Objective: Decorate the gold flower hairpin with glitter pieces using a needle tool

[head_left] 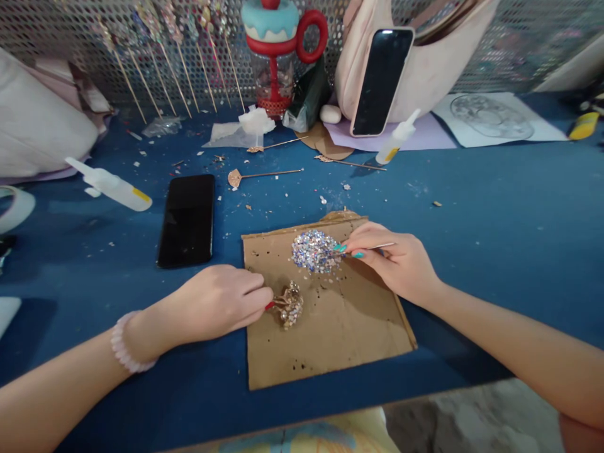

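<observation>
My left hand point(226, 302) is closed over the left edge of a cardboard sheet point(349, 327), pinching a small gold ornament point(291, 305) covered in rhinestones. A spot of red shows at the fingertips; I cannot tell what it is. On the cardboard's upper part lies a heap of shiny silver-blue rhinestones point(314, 251). My right hand point(394, 258), with turquoise nails, is closed on slim metal tweezers point(384, 245), their tip at the heap's right side. The fingers partly hide the tweezers.
A black phone point(186, 220) and a glue bottle point(117, 189) lie left. Behind are flat-headed metal sticks point(268, 174), another glue bottle point(399, 138), a propped phone point(382, 82), a red-handled cup point(274, 56), a pale bag point(434, 69), decorated sticks point(182, 69) and a printed sheet point(495, 119).
</observation>
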The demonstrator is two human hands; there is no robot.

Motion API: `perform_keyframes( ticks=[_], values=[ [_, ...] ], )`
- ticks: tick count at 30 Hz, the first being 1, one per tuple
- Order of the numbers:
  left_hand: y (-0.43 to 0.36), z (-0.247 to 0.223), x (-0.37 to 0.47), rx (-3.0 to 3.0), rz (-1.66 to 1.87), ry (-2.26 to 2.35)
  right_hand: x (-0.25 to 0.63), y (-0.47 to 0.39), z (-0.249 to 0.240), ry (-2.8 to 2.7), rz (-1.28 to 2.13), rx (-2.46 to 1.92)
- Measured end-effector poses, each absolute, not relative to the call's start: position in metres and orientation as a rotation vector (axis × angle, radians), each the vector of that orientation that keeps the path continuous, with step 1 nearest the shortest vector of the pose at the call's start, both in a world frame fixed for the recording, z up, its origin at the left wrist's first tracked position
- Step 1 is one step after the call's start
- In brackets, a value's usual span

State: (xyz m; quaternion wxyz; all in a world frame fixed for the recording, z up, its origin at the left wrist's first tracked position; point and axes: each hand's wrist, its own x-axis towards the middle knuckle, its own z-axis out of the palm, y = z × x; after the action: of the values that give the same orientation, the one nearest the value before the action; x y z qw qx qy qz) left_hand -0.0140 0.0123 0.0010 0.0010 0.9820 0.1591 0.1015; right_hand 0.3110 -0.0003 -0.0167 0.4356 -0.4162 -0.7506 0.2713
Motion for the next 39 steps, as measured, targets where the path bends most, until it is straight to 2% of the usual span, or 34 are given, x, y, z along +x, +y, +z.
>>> perform_keyframes(
  ticks=[25, 33, 39],
  values=[
    [0.015, 0.0, -0.016, 3.093, 0.352, 0.397, 0.309, -0.001, -0.013, -1.873, 0.64, -1.004],
    [0.017, 0.001, -0.001, 3.16, 0.503, 0.324, 0.305, -0.008, -0.014, -1.637, 0.972, -0.972],
    [0.023, 0.0, 0.008, 3.146, 0.455, 0.225, 0.303, -0.009, -0.012, -1.611, 1.109, -1.027]
  ],
)
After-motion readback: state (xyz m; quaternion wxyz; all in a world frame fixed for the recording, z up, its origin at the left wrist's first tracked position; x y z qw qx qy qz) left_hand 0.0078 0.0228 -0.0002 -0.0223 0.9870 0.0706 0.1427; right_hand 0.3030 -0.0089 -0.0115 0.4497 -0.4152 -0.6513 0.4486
